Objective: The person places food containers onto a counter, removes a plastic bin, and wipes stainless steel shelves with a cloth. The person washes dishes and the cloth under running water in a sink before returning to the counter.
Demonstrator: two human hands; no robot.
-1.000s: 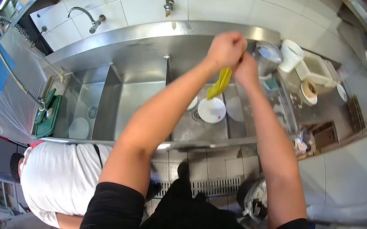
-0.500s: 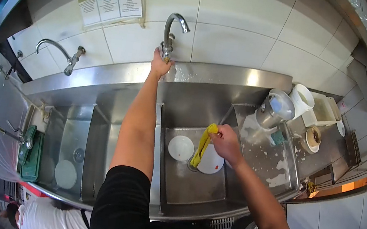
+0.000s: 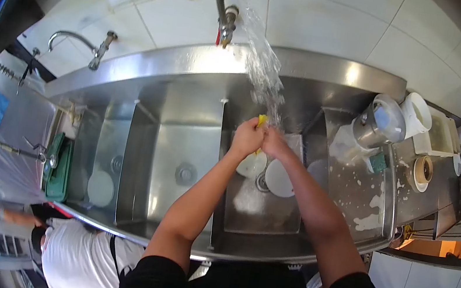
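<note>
Water (image 3: 265,66) pours from the curved faucet (image 3: 222,1) down to my hands. My left hand (image 3: 248,137) and my right hand (image 3: 273,140) are closed together around a yellow cloth (image 3: 262,120), mostly hidden by the fingers. Below them, in the right sink basin (image 3: 261,222), lie two white plates; one plate (image 3: 252,165) is at the left of the drain and the other plate (image 3: 281,179) at its right, partly behind my right forearm.
A metal pitcher (image 3: 371,125), a green sponge (image 3: 378,162) and a white bucket (image 3: 416,114) stand at the right. Another plate (image 3: 100,188) lies in the far-left basin, beside green lids (image 3: 59,167). A person in a white shirt (image 3: 79,258) is at the lower left.
My left hand has let go of the faucet and come down to the cloth beside my right hand. Water now runs from the faucet. The cloth has moved up off the plates.
</note>
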